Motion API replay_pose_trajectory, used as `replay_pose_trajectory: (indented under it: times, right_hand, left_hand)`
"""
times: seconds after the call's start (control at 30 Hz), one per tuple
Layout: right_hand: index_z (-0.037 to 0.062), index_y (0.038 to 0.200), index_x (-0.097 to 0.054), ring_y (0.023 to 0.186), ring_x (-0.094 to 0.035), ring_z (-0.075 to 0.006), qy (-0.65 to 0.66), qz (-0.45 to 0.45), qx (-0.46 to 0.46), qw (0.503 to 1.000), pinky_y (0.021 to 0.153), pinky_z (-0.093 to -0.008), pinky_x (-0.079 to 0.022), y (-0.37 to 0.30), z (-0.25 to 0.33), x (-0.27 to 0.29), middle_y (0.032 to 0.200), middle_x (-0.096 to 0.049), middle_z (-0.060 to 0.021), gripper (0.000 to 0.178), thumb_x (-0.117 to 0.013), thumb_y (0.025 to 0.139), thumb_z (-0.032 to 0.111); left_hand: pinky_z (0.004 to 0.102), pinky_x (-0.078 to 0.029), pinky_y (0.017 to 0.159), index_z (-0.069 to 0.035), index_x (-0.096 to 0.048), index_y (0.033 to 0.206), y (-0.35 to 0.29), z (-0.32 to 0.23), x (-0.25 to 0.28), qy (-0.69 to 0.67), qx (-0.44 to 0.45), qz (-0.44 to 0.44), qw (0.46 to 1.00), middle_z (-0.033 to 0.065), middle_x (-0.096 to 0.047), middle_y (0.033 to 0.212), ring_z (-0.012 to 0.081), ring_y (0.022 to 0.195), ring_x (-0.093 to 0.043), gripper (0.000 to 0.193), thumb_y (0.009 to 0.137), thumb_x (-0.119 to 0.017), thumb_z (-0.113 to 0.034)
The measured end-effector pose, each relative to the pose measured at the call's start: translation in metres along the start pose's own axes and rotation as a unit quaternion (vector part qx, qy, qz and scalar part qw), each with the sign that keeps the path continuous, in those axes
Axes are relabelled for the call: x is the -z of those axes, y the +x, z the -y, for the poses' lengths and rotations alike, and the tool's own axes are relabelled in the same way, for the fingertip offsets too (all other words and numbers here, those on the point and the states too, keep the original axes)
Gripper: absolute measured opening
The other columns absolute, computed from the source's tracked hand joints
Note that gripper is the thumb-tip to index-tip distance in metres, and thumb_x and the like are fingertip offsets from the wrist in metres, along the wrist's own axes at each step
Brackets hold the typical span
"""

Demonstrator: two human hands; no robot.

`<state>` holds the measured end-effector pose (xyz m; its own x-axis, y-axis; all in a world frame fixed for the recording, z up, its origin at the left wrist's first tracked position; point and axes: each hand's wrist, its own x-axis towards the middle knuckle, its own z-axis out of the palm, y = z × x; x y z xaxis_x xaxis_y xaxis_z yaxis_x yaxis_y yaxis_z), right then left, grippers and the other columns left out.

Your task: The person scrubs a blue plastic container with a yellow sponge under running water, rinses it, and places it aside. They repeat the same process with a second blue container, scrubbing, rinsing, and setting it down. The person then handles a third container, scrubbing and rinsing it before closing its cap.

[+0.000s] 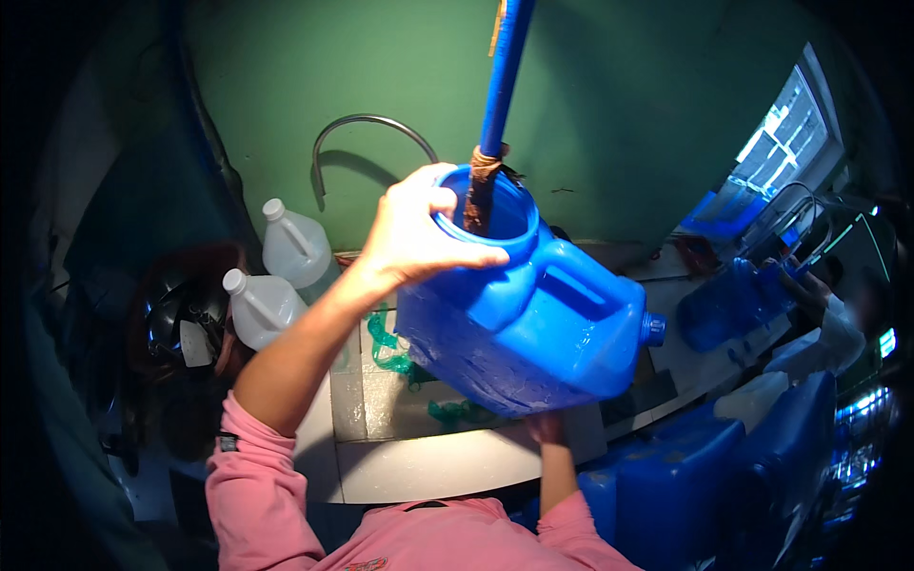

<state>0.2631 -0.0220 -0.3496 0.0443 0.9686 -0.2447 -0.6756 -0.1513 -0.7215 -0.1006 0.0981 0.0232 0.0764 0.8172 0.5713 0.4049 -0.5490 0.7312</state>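
A large blue plastic water jug [571, 333] is tilted above the tiled counter, its wide round mouth upward and a small capped spout toward the right. My left hand [414, 228] is closed on the rim of the mouth, thumb at the edge and a finger along the outside. Low on the jug's underside is my right hand [547, 428]; its fingers are hidden by the jug. A blue pipe [505, 86] comes down from above, and its end, wrapped in brown material [481, 190], reaches into the mouth. Whether water flows from it I cannot tell.
Two whitish jugs, one farther [297, 249] and one nearer [259, 309], stand left. A curved metal tube [381, 120] arches against the green wall. Green strips [386, 344] lie on the counter [438, 476]. Blue containers [681, 476] stand lower right; another person handles a blue jug [728, 305].
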Motion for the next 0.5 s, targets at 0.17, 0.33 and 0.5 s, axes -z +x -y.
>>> replay_pose_trajectory:
  times: [0.17,0.33,0.5]
  right_hand:
    - [0.0092,0.152,-0.039,0.127,-0.054,-0.0257,-0.149,-0.114,-0.012,0.982,0.106,-0.0414,-0.044,-0.072,-0.027,0.006,0.146,-0.050,-0.0101,0.054,-0.053,0.102,0.024]
    - [0.0072,0.151,-0.040,0.126,-0.054,-0.0264,-0.321,-0.147,-0.021,0.935,0.104,-0.0415,-0.045,-0.167,0.005,0.008,0.147,-0.050,-0.0126,0.053,-0.051,0.102,0.025]
    - [0.0067,0.151,-0.041,0.131,-0.051,-0.0281,-0.077,-0.138,-0.045,0.986,0.109,-0.0425,-0.040,-0.146,-0.045,0.015,0.148,-0.048,-0.0151,0.052,-0.049,0.103,0.027]
  left_hand:
    - [0.0274,-0.056,0.078,-0.001,-0.061,0.077,0.020,0.002,0.039,-0.042,0.065,0.062,0.995,0.0099,-0.068,0.105,0.0154,0.092,-0.067,0.047,0.062,-0.097,-0.025]
    - [0.0398,-0.045,0.101,-0.002,-0.060,0.090,-0.017,-0.038,0.020,-0.034,0.059,0.132,0.989,0.0179,-0.063,0.120,0.0258,0.112,-0.060,0.035,0.083,-0.083,-0.028]
    - [0.0392,-0.041,0.108,0.001,-0.058,0.131,0.003,-0.023,0.007,-0.090,0.043,0.172,0.980,0.0137,-0.063,0.126,0.0244,0.122,-0.056,0.045,0.098,-0.060,-0.029]
